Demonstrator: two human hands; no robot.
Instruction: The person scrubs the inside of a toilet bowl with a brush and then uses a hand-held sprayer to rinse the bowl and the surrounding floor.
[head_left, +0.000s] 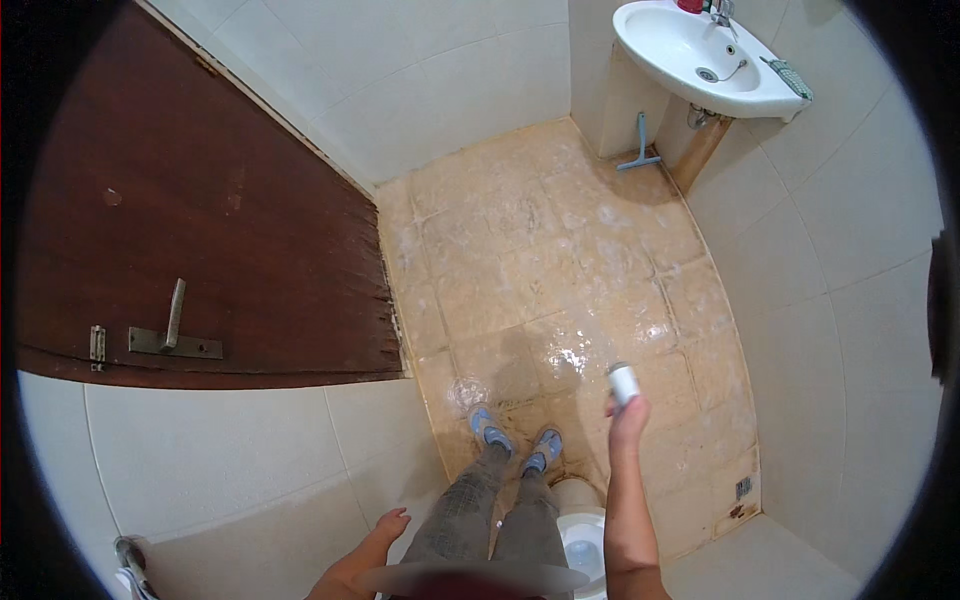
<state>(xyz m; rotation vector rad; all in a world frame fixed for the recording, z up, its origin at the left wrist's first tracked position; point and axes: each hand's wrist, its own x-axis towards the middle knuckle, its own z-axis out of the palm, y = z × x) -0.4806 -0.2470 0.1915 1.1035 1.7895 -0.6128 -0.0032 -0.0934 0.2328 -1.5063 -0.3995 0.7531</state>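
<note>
My right hand (628, 420) is closed around a white cylinder (623, 384) with a grey end, held out over the wet tiled floor (517, 247). The cylinder is blurred, and I cannot tell exactly what it is. Its grey end points away from me. Low beside my left leg hangs my left hand (392, 523), with nothing seen in it and its fingers loosely bent. Light glints off water on the tiles ahead of my feet, which wear blue-grey sandals (541, 448).
A white toilet bowl (583, 551) is beside my right leg. On the left stands a dark brown wooden door (225, 225) with a metal handle (174, 319). A washbasin (675, 37) with a green cloth (789, 79) hangs at the far right, above a blue squeegee (640, 146).
</note>
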